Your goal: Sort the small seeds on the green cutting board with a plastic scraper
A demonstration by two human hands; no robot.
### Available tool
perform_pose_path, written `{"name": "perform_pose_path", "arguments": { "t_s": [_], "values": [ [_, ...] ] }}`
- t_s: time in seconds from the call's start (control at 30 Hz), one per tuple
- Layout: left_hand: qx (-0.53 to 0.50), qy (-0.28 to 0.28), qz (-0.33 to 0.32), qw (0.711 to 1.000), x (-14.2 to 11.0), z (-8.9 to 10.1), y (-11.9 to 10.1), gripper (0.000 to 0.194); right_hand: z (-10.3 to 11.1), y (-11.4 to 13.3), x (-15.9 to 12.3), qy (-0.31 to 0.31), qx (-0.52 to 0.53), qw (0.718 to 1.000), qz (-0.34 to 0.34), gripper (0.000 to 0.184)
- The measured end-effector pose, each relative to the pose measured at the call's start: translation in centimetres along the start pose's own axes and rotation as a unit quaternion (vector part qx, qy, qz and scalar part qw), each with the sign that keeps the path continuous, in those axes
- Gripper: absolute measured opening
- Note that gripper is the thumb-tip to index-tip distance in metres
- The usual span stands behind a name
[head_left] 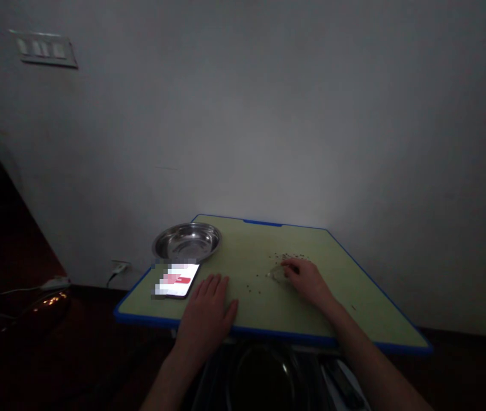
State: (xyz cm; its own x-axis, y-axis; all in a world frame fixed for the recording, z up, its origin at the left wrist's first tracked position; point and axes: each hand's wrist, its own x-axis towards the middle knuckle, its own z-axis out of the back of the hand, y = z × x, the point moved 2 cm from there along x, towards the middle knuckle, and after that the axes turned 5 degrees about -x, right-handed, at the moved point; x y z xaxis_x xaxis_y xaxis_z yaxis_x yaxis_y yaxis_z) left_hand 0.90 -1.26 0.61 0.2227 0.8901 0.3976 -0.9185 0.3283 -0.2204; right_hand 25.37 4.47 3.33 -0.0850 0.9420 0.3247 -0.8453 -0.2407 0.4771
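Note:
My left hand (pixel 209 308) lies flat on the near left part of the yellow-green table (pixel 243 240), palm down, with nothing in it. Just beyond its fingertips is a phone (pixel 179 281) with a lit screen. The fingers of my right hand (pixel 305 278) pinch a small see-through object (pixel 276 273), low over the table; its exact kind is too faint to make out. Small dark bits (pixel 288 256) are scattered behind that hand, and several more (pixel 249 288) lie to its left.
A shiny steel bowl (pixel 188 241) stands at the table's back left, behind the phone. Blue trim (pixel 277 334) runs round the tabletop. The far edge is close to a grey wall (pixel 260 114). A cable and plug (pixel 118 268) are by the wall at left.

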Motion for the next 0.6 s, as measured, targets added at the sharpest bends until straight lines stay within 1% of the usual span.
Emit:
{"name": "perform_pose_path", "arguments": {
  "t_s": [0.07, 0.37, 0.6],
  "values": [
    [0.001, 0.001, 0.0, 1.0, 0.0, 0.1, -0.1, 0.048, -0.1, 0.3, 0.2, 0.002, 0.001, 1.0, 0.0, 0.026],
    [0.009, 0.005, -0.003, 1.0, 0.0, 0.2, -0.1, 0.048, -0.8, 3.2, 1.8, 0.006, -0.023, 1.0, 0.015, 0.025],
    [0.003, 0.002, -0.005, 1.0, -0.1, 0.3, -0.1, 0.047, -1.3, 4.0, 2.2, 0.015, -0.039, 0.999, 0.024, 0.024]
  ]
}}
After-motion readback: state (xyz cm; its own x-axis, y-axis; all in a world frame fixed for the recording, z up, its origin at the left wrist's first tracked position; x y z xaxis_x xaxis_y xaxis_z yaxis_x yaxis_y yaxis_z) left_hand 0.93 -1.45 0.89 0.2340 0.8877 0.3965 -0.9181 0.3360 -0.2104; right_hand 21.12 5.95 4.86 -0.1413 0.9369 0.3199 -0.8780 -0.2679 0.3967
